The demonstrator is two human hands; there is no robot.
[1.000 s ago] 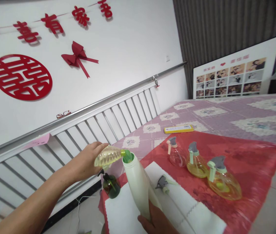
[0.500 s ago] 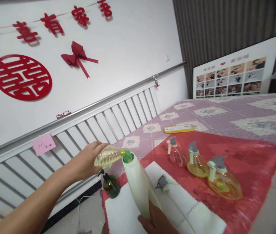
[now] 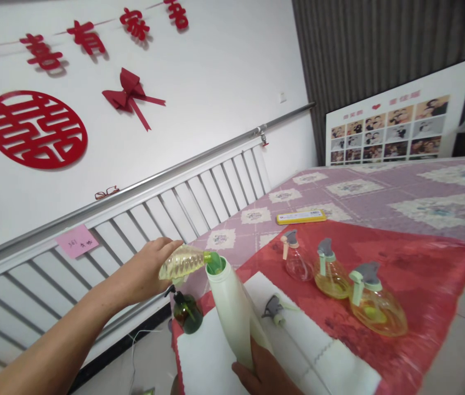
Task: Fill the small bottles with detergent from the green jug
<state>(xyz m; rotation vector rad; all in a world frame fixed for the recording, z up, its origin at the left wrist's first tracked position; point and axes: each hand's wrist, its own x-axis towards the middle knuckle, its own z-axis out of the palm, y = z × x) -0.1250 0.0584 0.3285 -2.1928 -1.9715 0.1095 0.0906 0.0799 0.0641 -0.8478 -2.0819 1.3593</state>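
a person's left hand point(image 3: 148, 269) curls its fingers around a ribbed clear bottle point(image 3: 185, 262), neck to mouth with the pale bottle point(image 3: 234, 312) that the right hand point(image 3: 263, 370) clasps low over white cloth point(image 3: 202, 354), pouring apparently under way, the next move seemingly calling for steady alignment.

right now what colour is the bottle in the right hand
The bottle is pale whitish green, clearest in the head view.

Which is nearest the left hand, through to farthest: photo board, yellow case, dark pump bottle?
From the left hand, in the head view:
1. Dark pump bottle: just below.
2. Yellow case: to the right.
3. Photo board: far right, farther back.
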